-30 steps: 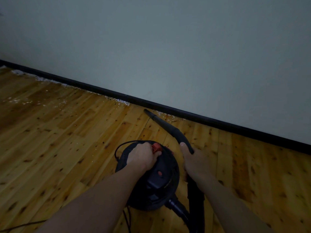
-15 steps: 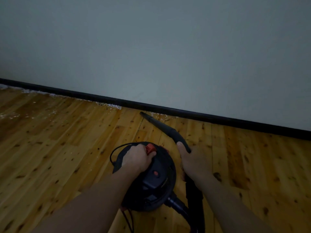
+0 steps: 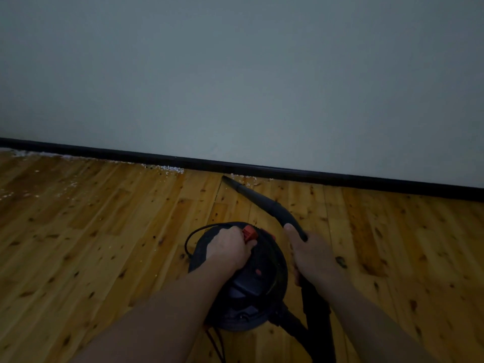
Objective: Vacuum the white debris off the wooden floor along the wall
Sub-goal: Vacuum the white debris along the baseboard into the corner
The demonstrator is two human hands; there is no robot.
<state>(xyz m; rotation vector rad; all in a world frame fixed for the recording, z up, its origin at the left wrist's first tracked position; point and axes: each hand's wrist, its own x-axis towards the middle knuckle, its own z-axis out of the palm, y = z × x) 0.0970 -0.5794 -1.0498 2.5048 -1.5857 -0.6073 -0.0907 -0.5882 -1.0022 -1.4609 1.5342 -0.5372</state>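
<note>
The person's left hand [image 3: 230, 248] is curled over the top of a round black vacuum cleaner [image 3: 243, 284] that stands on the wooden floor [image 3: 104, 244], its fingers wrapped round the handle just beside a red switch [image 3: 249, 233] on the lid. The right hand [image 3: 311, 254] grips the black nozzle tube [image 3: 264, 203], fingers folded round it and the thumb laid along its upper side. From that hand the tube slopes forward and to the left, narrowing toward its tip [image 3: 224, 177], which sits low at the floor just in front of the black skirting board [image 3: 288, 172] at the foot of the pale wall [image 3: 235, 87]. Whether the tip actually touches the boards cannot be told in the dim light. White debris [image 3: 170, 168] lies in a small heap against the skirting a little to the left of the tip, and a few more flecks [image 3: 247, 180] show just to the right of it, close to the tube. Further left, a thin line of white bits [image 3: 31, 153] runs along the base of the wall, with scattered specks [image 3: 23, 193] out on the floor. Behind the right hand the black hose [image 3: 318, 323] runs back toward the person and meets the vacuum's lower side. A thin black cable [image 3: 195, 231] loops out from the left of the vacuum's lid.
</note>
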